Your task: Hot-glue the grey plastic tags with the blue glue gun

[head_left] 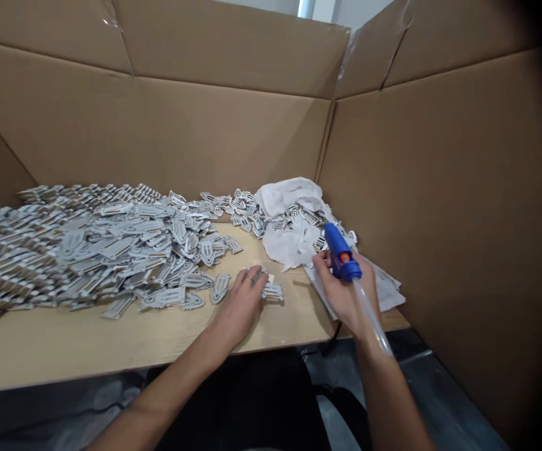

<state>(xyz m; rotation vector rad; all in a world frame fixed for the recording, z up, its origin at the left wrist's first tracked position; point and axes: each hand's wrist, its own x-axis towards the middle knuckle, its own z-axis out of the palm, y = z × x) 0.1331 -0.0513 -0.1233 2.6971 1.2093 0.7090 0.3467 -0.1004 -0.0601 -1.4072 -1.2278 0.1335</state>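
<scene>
My right hand (348,291) is wrapped around a blue hot glue gun (339,250), its nozzle pointing away from me. A long clear glue stick (372,316) sticks out of the gun's back and lies over my wrist. Low over the wooden table, my left hand (243,300) has its fingers closed on a small grey-white slotted piece (273,291), which shows beyond the fingertips. A ring is on one finger. Just left of that hand, a loose slotted piece (220,288) lies flat on the table.
Many similar pieces form a large heap (134,238), with neat stacked rows (12,257) at the far left. Crumpled white sheets (290,194) cover more pieces at the back right. Tall cardboard walls (233,131) enclose the wooden table (158,335). A black cable (334,335) hangs at its front edge.
</scene>
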